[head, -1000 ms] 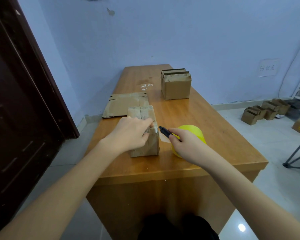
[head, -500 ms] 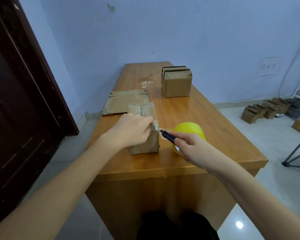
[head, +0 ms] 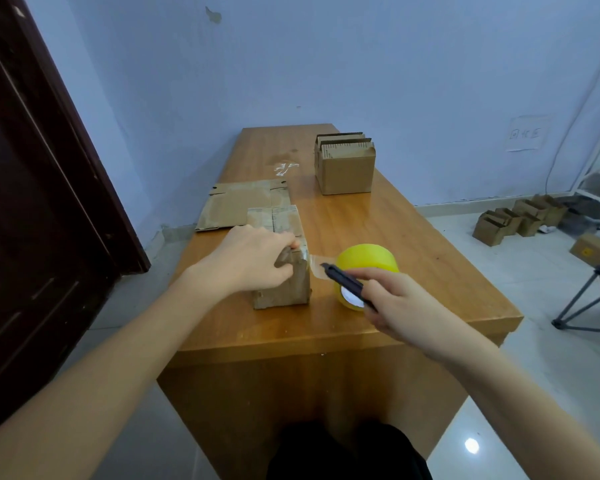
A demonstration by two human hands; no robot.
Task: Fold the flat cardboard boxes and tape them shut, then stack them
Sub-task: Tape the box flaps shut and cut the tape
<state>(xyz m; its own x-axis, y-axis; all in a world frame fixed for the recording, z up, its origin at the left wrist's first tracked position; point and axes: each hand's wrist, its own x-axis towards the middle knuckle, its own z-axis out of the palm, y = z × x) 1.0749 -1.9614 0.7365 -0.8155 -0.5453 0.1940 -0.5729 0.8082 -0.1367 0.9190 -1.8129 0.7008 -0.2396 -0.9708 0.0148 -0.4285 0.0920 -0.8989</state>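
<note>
On the surface [head: 413,237], the left hand [head: 253,261] presses fingers curled over the folded box [head: 284,271]. At its 3 o'clock the right hand [head: 399,303] grips a black cutter [head: 343,280] (tip on the tape strip [head: 317,268]) beside the yellow roll [head: 369,263].

The long orange-brown wooden table [head: 413,237] has a smooth varnished top with a soft sheen. The small brown cardboard box [head: 284,289] on it looks matt and worn, with a glossy strip of clear tape [head: 317,268] on its top edge. The yellow roll of plastic tape [head: 368,263] is smooth and shiny. The slim black cutter [head: 343,282] looks like matt plastic. The flat sheet of brown cardboard [head: 236,209] is dull and scuffed. The pale tiled floor [head: 551,341] is glossy.
</note>
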